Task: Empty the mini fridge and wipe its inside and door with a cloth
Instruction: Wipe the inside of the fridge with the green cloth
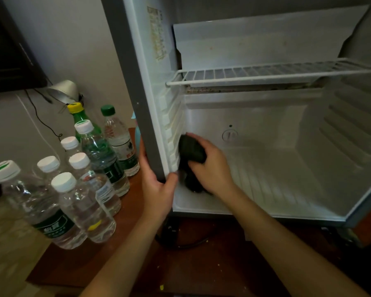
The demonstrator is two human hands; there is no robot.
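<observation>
The right hand (212, 168) fingers squeeze the cloth (192, 150) against the fridge (349, 133) left wall. The left hand (159, 186) fingers hold its front edge.

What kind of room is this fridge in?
Probably a hotel room or small bedroom: the mini fridge sits on a wooden surface beside many water bottles, with a lamp and a dark screen by the wall.
</observation>
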